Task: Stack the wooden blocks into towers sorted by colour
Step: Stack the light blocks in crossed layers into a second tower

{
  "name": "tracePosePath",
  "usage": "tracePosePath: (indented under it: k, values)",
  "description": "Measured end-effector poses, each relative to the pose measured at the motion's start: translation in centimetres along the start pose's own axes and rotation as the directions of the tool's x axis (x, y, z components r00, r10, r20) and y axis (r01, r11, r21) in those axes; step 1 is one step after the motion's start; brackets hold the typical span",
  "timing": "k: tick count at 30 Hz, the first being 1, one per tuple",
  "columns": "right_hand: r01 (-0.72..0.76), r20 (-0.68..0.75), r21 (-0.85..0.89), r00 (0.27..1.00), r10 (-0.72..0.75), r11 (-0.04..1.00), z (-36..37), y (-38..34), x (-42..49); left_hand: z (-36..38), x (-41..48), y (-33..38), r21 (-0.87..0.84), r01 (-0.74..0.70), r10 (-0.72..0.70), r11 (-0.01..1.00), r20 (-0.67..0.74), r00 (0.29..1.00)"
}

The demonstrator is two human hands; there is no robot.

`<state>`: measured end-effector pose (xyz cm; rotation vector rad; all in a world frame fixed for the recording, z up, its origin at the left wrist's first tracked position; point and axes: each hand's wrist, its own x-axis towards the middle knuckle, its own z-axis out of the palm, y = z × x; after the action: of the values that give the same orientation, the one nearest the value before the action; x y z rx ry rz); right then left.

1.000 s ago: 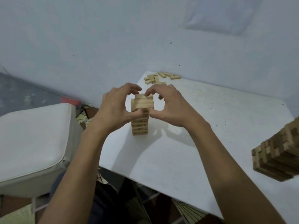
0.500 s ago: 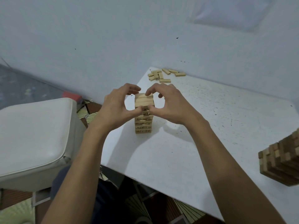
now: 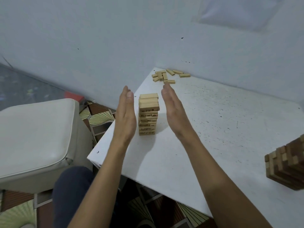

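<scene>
The light tower stood on the white table, near its left edge. The left hand and right hand flanked the tower, palms facing inward, fingers extended flat, holding nothing; neither touched the tower. The top block sat slightly offset from the layers below. Loose blocks lay at the far corner. A mixed dark-and-light tower stood at the right edge.

Pale tan tower, brown-and-tan tower, speckled white table.
</scene>
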<state>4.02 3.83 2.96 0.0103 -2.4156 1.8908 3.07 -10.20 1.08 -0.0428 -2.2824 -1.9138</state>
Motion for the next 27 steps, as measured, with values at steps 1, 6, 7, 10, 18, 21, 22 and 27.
tracePosePath:
  k: [1,6,7,10,18,21,22,27]
  values:
    - [-0.029,-0.015,0.037,0.999,0.029,0.999,0.7,0.2,-0.2,0.7,-0.2,-0.3,-0.077,0.038,-0.04,0.996,-0.022,0.999]
    - [-0.051,-0.042,0.189,0.997,0.06,0.981,2.8,0.8,-0.3,2.5,-0.6,-0.3,-0.198,0.091,-0.095,0.976,-0.009,0.995]
    - [-0.051,-0.042,0.205,0.997,0.061,0.977,3.0,0.9,-0.4,2.7,-0.7,0.0,-0.192,0.088,-0.09,0.977,-0.004,0.996]
    - [-0.054,-0.031,0.232,0.998,0.063,0.971,3.5,1.0,-0.5,2.8,-0.8,0.6,-0.121,0.087,-0.087,0.989,0.012,0.996]
    - [-0.059,-0.009,0.254,0.998,0.064,0.965,4.1,1.5,-0.5,2.8,-0.6,0.2,-0.092,0.1,-0.1,0.991,0.003,0.995]
    - [-0.065,-0.008,0.243,0.998,0.069,0.968,4.3,1.4,-0.4,2.9,-0.5,0.2,-0.102,0.099,-0.099,0.99,0.002,0.995]
    - [-0.067,-0.009,0.237,0.997,0.071,0.969,4.4,1.4,-0.4,2.9,-0.5,0.3,-0.105,0.095,-0.096,0.99,0.003,0.995]
    - [-0.061,-0.032,0.249,0.997,0.071,0.967,3.9,1.7,-0.7,2.5,-0.5,0.1,-0.037,0.075,-0.075,0.996,0.015,0.997]
